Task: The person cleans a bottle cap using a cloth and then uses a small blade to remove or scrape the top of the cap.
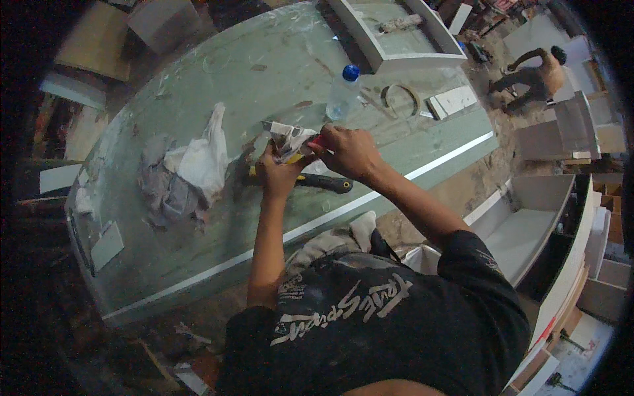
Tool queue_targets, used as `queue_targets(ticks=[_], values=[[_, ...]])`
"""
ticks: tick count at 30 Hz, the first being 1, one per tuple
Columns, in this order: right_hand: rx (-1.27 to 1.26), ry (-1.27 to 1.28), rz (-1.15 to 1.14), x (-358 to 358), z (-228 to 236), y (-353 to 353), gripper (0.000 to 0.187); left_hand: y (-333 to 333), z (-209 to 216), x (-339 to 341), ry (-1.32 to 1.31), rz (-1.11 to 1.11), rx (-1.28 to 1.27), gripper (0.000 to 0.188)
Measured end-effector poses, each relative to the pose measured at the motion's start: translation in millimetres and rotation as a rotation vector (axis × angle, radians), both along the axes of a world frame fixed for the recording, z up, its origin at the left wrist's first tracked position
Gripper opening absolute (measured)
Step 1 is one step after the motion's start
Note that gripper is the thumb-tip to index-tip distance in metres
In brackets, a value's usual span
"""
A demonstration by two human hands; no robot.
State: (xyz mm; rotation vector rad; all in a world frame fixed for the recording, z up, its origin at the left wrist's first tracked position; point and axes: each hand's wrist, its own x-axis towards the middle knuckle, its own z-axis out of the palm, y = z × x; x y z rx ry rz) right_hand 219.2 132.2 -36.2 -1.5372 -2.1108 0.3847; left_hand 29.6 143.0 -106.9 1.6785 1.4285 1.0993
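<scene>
Over the green table (261, 86), my left hand (276, 173) is closed on a crumpled piece of greyish-white paper or wrapper (290, 135). Something yellow shows under it, between my hands. My right hand (351, 152) meets the left, its fingers pinched around a small red thing (319, 140) that is mostly hidden. Just below my hands, a tool with a black and yellow handle (327, 183) lies on the table; its other end is covered by my left hand. Left of my hands sit a white plastic bag (201, 165) and a grey crumpled cloth (162, 185).
A clear water bottle with a blue cap (343, 92) stands beyond my right hand. Farther off are a ring-shaped strip (415, 99), white offcuts (452, 102) and a white frame (422, 63). Another person (538, 76) bends over at the far right. White cabinet parts (528, 224) stand on my right.
</scene>
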Motion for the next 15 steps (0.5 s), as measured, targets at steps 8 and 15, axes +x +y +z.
queue_targets(ticks=[8, 15], values=[[0.138, -0.242, 0.132, 15.3, 25.3, 7.0, 0.032, 13.8, -15.2, 15.5, 0.234, -0.036, 0.474, 0.042], [0.371, -0.506, 0.418, 28.8, 102.9, 44.1, 0.034, 22.3, -20.2, -3.2, -0.348, -0.197, -0.013, 0.046]])
